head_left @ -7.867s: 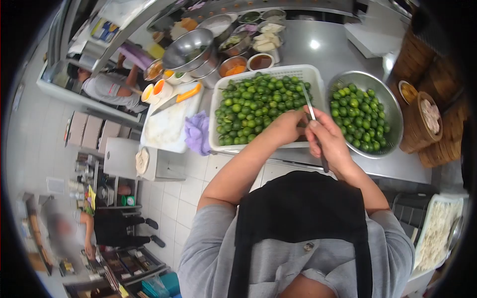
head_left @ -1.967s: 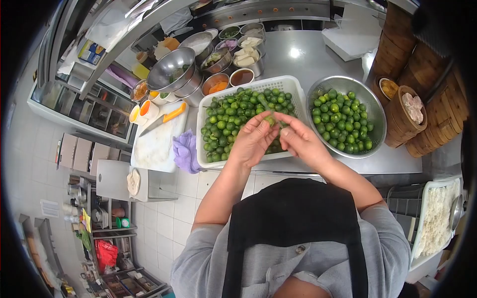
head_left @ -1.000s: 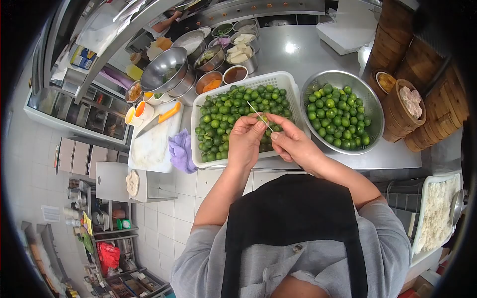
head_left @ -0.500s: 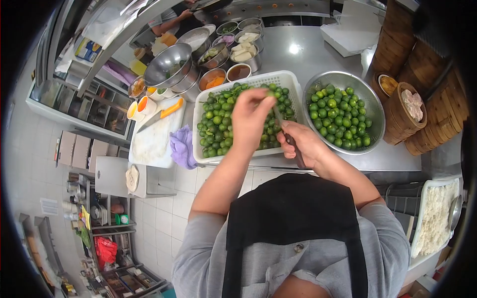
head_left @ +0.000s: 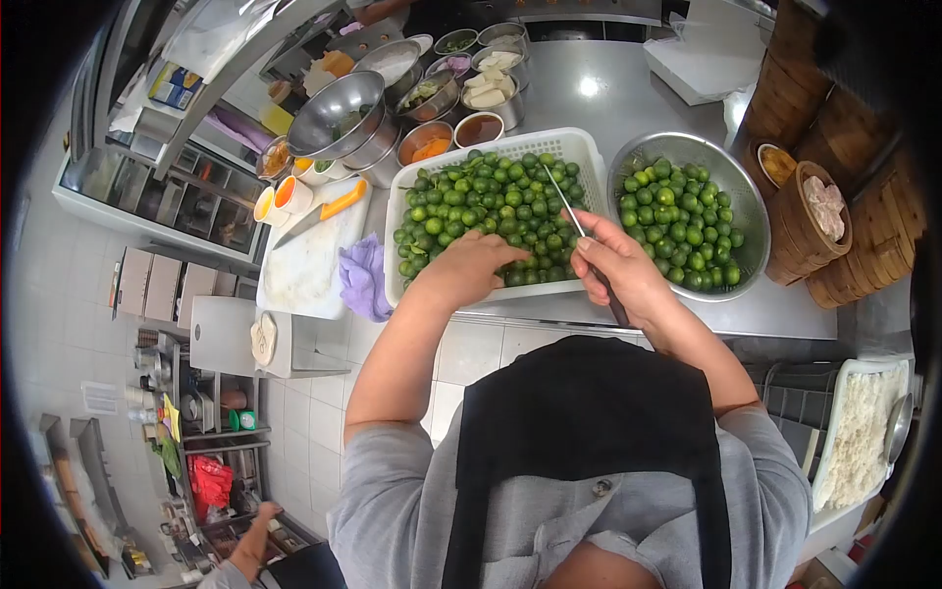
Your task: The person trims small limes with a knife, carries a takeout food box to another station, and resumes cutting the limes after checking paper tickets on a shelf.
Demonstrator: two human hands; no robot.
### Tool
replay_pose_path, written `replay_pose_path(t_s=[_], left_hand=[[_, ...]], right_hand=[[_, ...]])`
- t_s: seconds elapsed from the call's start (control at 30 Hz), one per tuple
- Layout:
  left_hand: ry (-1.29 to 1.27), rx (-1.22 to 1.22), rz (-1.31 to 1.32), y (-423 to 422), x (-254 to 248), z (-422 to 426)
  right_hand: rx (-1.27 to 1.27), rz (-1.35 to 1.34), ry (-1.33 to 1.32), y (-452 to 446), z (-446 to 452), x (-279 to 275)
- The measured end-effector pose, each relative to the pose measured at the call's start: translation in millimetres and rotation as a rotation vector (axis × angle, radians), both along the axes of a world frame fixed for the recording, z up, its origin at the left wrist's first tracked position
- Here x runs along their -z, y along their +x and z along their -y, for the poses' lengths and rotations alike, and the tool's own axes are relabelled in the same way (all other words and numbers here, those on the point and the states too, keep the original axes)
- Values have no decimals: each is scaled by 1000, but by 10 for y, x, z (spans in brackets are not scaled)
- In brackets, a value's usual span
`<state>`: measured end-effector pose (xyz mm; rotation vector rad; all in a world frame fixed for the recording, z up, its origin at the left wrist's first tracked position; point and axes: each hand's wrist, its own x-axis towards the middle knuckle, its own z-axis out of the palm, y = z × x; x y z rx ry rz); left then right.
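Observation:
My right hand [head_left: 618, 260] grips a small knife [head_left: 563, 199] by its dark handle, the narrow blade pointing up and left over the limes. My left hand [head_left: 471, 263] rests on the near part of the heap of small green limes [head_left: 481, 201], fingers stretched out; its fingertips touch the fruit. The limes fill a white plastic basket [head_left: 577, 144] on the steel counter. Right of it, a perforated metal colander [head_left: 751, 211] holds more green limes [head_left: 677, 221].
Left of the basket lie a purple cloth [head_left: 364, 279] and a white cutting board [head_left: 299, 280] with an orange-handled knife [head_left: 343, 198]. Metal bowls [head_left: 329, 113] of ingredients stand behind. Bamboo steamers [head_left: 805, 231] are stacked at right. Another person's arm [head_left: 253, 545] shows at lower left.
My left hand has moved from beside the blade down and left onto the limes. The knife has shifted slightly right. Another person's arm has appeared at lower left.

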<state>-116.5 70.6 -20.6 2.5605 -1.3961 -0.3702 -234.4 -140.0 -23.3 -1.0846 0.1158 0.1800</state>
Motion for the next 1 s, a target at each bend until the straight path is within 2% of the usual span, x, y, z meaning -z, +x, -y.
replay_pose_path(t_s=[0.07,0.13,0.3,0.37,0.43,0.5,0.53,0.6,0.63,0.7,0.73,0.77,0.83,0.9,1.0], left_hand=[[55,-14,-6,-13,-19,19],[-29,117,24,5,68,32],[-192,100,-85,84,240,67],[-189,10,-119,82,231,45],[-185,28,-61,49,168,28],[-5,44,23,25,122,73],[-7,39,25,44,145,88],[-570,-61,-117,103,134,145],[-633,-340,-403,84,68,167],[-1225,-480,-1125,127,-5,178],[-1315,-426,-1328,123,-75,167],[-1315,-418,-1331,102,-63,185],[-1323,-345,-1495,18,-4,211],[-1290,-343,-1441,-42,51,237],[-1311,-360,-1600,-76,109,262]], right_hand=[[-9,2,-6,34,-41,15],[-18,9,-31,69,-69,24],[-14,21,-16,142,-103,35],[-15,27,-5,154,-120,39],[-42,17,-11,165,-134,37],[-47,11,-16,182,-157,47],[-44,4,-18,189,-166,47],[-33,19,-10,188,-163,22],[-16,27,1,176,-154,12],[4,54,-36,152,-164,-17],[14,83,-77,147,-174,-36],[12,109,-104,139,-188,-51],[3,170,-130,132,-216,-33],[-22,210,-137,119,-221,-13],[-4,275,-182,87,-256,2]])
